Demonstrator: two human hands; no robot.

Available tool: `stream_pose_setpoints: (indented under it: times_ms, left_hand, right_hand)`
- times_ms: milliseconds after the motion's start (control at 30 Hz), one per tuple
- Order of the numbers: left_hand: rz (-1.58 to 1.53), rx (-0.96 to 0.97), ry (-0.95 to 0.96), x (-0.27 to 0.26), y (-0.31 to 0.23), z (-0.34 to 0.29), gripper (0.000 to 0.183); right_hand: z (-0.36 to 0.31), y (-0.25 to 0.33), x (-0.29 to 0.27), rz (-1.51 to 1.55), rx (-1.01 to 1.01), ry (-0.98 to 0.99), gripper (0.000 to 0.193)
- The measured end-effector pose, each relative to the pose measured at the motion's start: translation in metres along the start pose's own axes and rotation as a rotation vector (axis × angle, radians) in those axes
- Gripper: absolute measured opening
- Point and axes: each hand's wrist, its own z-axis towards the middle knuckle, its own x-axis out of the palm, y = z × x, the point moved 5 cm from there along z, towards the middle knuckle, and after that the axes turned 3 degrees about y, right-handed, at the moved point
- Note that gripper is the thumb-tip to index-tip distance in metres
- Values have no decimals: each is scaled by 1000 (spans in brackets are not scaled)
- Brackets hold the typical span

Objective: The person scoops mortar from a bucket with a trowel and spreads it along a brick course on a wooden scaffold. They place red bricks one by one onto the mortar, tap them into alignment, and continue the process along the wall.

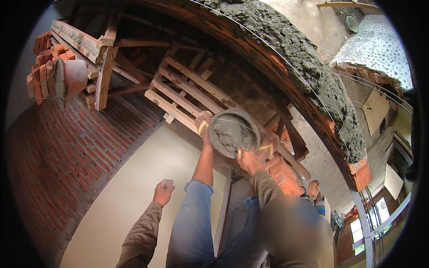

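A round bucket [257, 138] of wet grey mortar [229, 134] stands between my feet, its thin wire handle lying across the top. My right hand [250, 161] is closed at the bucket's near rim. A small yellowish bit shows at its fingers, but what they grip is mostly hidden. Off to the left, my left hand [165, 192] hangs in a loose fist below the bucket's level in the picture, apart from everything, with nothing visible in it. My feet are in sandals with yellow straps [203, 127], on either side of the bucket.
Wooden scaffold planks [178, 87] lie beneath my feet. Red bricks [283, 174] sit right of the bucket; more bricks [44, 71] and a pale bucket [75, 78] stand far left. A mortar-topped brick wall [290, 49] curves along the right, with a string line above. A blurred patch [295, 228] covers the lower right.
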Motion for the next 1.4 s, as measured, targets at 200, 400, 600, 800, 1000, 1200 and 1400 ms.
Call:
stream_pose_setpoints:
  times_ms: [200,400,600,800,1000,1200,1400]
  left_hand:
    - [-29,-17,26,5,-18,3,37]
    - [4,-17,39,12,-19,-1,36]
    - [34,-63,18,9,-7,-1,35]
    - [-24,-19,27,13,-6,3,35]
    - [62,87,28,26,-7,0,33]
    - [98,149,41,44,-20,-6,33]
    - [40,222,138,73,-59,-26,26]
  right_hand:
    - [1,-10,13,68,51,-4,43]
    - [2,-11,22,346,-5,-159,40]
    - [3,-22,11,344,-10,-152,42]
    - [-10,-20,-18,322,-125,-131,40]
    - [-46,-18,-49,173,22,76,41]
    - [-138,3,-114,218,-101,54,41]
    - [-267,18,-230,135,-352,-254,33]
